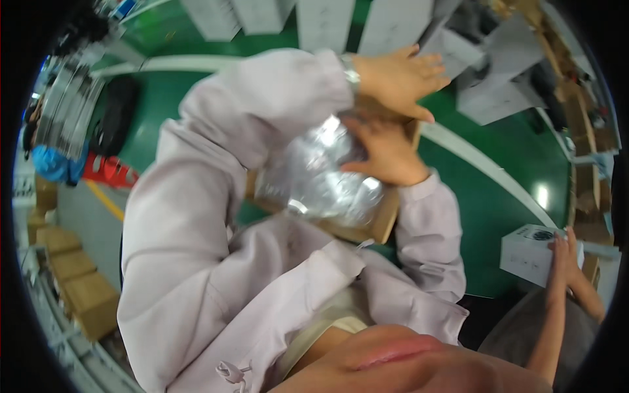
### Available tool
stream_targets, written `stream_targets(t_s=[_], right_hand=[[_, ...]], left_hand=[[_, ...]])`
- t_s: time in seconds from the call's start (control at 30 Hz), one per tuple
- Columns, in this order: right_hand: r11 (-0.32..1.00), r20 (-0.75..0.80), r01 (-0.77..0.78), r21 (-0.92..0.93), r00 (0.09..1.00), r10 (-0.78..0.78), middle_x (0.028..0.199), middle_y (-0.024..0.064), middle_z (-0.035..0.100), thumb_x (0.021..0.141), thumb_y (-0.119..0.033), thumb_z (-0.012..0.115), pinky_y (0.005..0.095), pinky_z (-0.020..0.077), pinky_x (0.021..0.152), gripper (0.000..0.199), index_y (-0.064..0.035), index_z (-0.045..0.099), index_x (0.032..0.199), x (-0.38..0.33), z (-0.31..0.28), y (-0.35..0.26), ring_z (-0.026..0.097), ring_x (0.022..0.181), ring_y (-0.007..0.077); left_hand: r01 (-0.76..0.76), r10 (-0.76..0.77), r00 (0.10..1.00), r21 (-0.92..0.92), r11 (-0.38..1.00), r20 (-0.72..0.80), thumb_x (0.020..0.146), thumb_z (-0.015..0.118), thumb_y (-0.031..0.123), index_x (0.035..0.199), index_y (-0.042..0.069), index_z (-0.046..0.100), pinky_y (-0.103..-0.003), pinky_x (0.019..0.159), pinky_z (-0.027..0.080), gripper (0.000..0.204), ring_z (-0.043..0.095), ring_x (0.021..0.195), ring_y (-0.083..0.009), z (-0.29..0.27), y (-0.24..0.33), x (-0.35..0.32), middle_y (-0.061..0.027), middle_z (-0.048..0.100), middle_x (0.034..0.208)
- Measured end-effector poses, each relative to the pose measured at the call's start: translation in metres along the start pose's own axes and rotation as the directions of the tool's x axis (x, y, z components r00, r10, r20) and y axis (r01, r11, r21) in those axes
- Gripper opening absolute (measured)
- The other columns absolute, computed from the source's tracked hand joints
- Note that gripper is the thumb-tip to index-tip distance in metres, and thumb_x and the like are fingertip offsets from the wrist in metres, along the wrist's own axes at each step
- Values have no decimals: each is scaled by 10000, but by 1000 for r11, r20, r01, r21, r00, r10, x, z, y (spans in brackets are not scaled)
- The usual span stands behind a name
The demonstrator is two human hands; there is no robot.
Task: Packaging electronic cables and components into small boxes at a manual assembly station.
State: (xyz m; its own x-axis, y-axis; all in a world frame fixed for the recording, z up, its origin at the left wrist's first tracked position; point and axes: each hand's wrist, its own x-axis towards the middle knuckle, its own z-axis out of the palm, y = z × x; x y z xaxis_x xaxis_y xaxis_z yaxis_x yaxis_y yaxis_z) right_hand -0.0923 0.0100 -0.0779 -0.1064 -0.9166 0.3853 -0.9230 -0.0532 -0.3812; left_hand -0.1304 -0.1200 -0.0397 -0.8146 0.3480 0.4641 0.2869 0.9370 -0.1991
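Observation:
I hold a brown cardboard box [382,221] close to my chest. A crinkled silvery plastic bag [321,171] fills its open top. My left hand [396,78] lies flat with fingers stretched out over the box's far edge, a metal band on its wrist. My right hand [386,154] sits just below it, fingers curled onto the upper right side of the bag. Both arms are in pale lilac sleeves. What is inside the bag is hidden.
Another person's hands hold a white carton [529,254] at lower right. Grey-white cartons [498,98] stand on the green floor [498,190] ahead. Brown boxes [82,288] are stacked at left, beside a red object [108,171] and a black bag [118,114].

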Motion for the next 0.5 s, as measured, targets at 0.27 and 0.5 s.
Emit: stream_targets(t_s=[0.27,0.5], right_hand=[[989,197,-122,81,975,104,950,97,539,675,-185,657,369,403,740,275,-102,556,916,-6,-4,16,513,885,257],[816,-12,-203,542,968,249,785,35,547,756,-93,607,248,404,602,102,-56,527,808,-2,-4,9,519,694,144]], left_hand=[[536,-418,794,-184,824,441,784,599,302,1061,68,551,-306,780,434,366,553,939,-214,-122,-100,-182,-90,578,1030],[472,-632,626,422,774,458,774,571,342,819,40,575,-381,679,436,305,548,836,-279,-74,-85,-290,-133,597,807]])
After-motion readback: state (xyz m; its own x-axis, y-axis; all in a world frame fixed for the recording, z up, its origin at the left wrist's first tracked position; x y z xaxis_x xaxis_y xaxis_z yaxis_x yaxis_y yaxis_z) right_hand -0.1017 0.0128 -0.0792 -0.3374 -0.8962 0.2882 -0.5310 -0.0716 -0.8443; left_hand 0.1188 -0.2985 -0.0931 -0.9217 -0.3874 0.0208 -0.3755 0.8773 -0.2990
